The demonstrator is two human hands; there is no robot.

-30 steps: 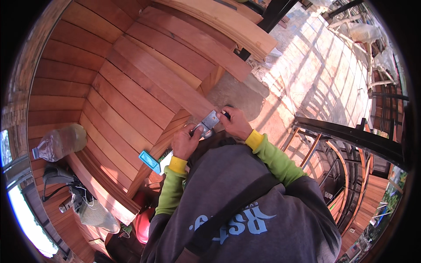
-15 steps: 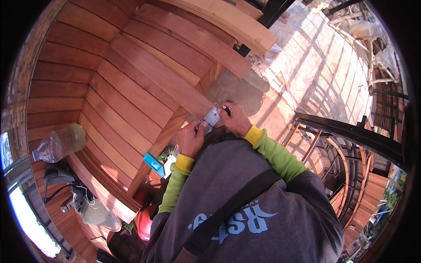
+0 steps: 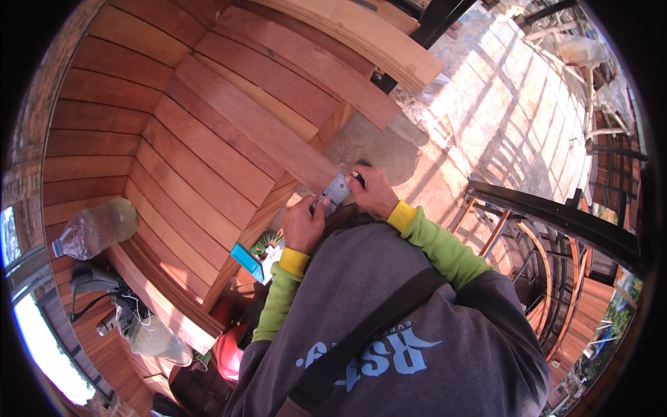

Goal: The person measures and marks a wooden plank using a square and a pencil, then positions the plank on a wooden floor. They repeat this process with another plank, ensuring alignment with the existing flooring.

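A flat grey metal piece (image 3: 337, 190) with small holes lies across the near end of a long reddish wooden board (image 3: 257, 121). My left hand (image 3: 303, 224) closes on its lower left side, the thumb pressed against it. On its right side my right hand (image 3: 376, 191) is closed, with dark parts showing at the fingers, perhaps a handle. I cannot make out the tool's exact kind. The board runs away to the upper left over a slatted wooden surface (image 3: 201, 167), its near end close to my body.
More loose boards (image 3: 313, 66) lie beyond. A large plastic bottle (image 3: 97, 228) rests at the left, above a bag (image 3: 156, 337). A turquoise object (image 3: 246, 261) is beside my left sleeve. Black metal framing (image 3: 556, 219) stands at the right, near a sunlit floor (image 3: 507, 97).
My hands and the metal piece stay at the board's near end, with only a slight shift. The right hand's fingers have turned a little, and more dark material shows above them.
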